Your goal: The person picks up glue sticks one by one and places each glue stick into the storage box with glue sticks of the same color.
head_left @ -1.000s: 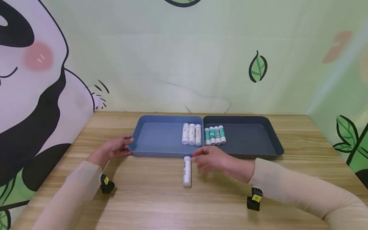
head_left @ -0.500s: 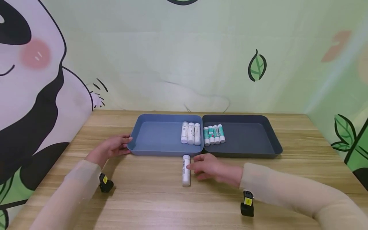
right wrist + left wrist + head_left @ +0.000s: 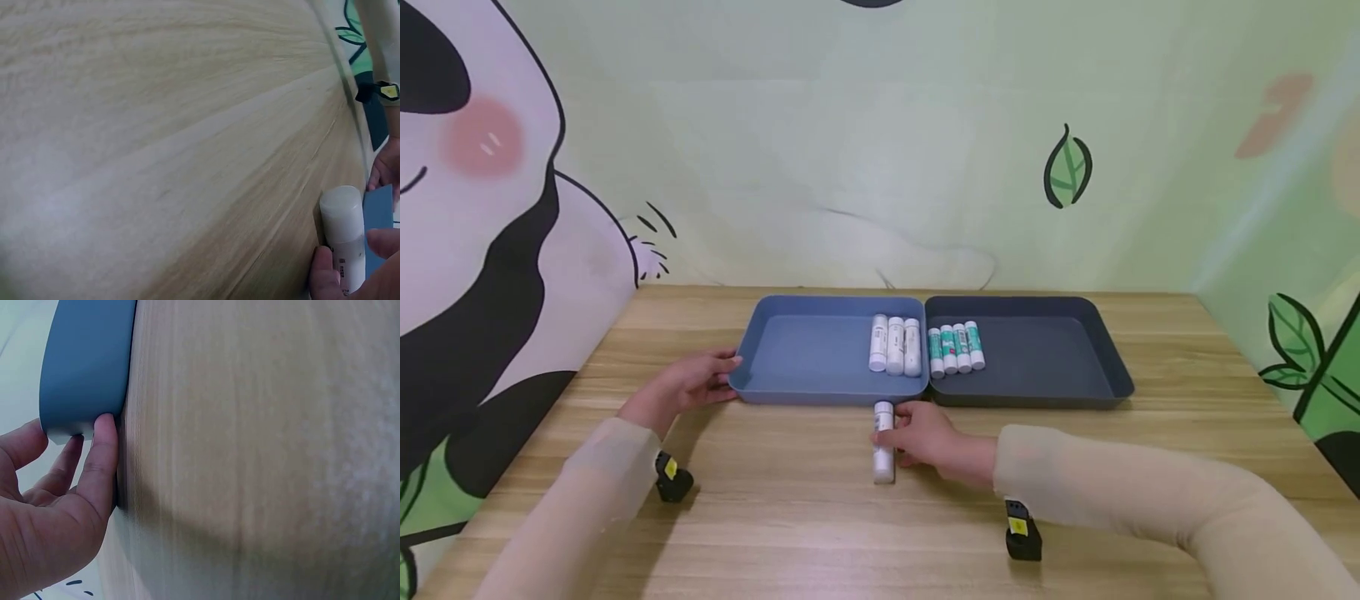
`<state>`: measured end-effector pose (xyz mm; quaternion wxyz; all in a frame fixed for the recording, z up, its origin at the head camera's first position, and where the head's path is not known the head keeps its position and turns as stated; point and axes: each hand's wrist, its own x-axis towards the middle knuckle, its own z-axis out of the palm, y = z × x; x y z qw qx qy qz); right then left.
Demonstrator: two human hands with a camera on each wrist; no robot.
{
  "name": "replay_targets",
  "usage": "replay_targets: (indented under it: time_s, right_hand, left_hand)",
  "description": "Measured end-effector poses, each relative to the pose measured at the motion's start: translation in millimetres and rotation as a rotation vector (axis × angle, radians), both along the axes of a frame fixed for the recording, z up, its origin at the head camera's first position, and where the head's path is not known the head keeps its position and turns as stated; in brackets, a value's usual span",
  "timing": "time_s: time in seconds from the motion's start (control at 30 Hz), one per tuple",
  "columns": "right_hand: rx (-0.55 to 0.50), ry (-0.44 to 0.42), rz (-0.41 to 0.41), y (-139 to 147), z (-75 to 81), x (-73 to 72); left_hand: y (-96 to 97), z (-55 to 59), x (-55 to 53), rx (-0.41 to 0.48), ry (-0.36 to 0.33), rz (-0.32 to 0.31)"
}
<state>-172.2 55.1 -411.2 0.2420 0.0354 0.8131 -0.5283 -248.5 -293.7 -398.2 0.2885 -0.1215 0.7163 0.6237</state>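
A white glue stick [image 3: 883,467] with a small printed label lies on the table in front of the blue tray [image 3: 820,398]. My right hand [image 3: 928,435] pinches its middle between thumb and fingers. In the right wrist view, the glue stick's rounded white end [image 3: 342,203] points out past the fingers. At the blue tray's left front corner, my left hand [image 3: 692,383] touches the outer wall with its fingertips. The left wrist view shows the thumb [image 3: 28,444] at the rim and the fingers fairly straight against the side.
Several green-labelled glue sticks [image 3: 957,348] lie side by side in the dark grey tray [image 3: 1037,402], which adjoins the blue one on the right. Three white sticks [image 3: 895,346] lie at the blue tray's right end. A printed backdrop [image 3: 775,167] rises behind the wooden table [image 3: 775,517].
My right hand has come down and toward the left from beside the tray's front edge, and its fingers now grip the white glue stick. The left hand has kept its place.
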Motion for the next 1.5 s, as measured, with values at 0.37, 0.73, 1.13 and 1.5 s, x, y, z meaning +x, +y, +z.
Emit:
replay_targets:
  time_s: [0.37,0.73,1.13,1.5]
  right_hand:
    - [0.061,0.04,0.071,-1,5.8,-0.4]
    - [-0.019,-0.093,0.089,2,10.8,-7.1]
    - [-0.12,-0.248,0.131,0,31.2,-6.5]
    - [-0.267,-0.191,0.074,-4,71.9,-28.1]
  left_hand:
    - [-0.6,2.5,-1.9,0.004,0.009,-0.006]
    - [-0.9,1.7,-0.2,0.004,0.003,-0.003]
    - [-1.1,-3.0,-0.2,0.038,0.017,-0.009]
    - [-0.7,-1.7,-0.6,0.033,0.011,-0.001]
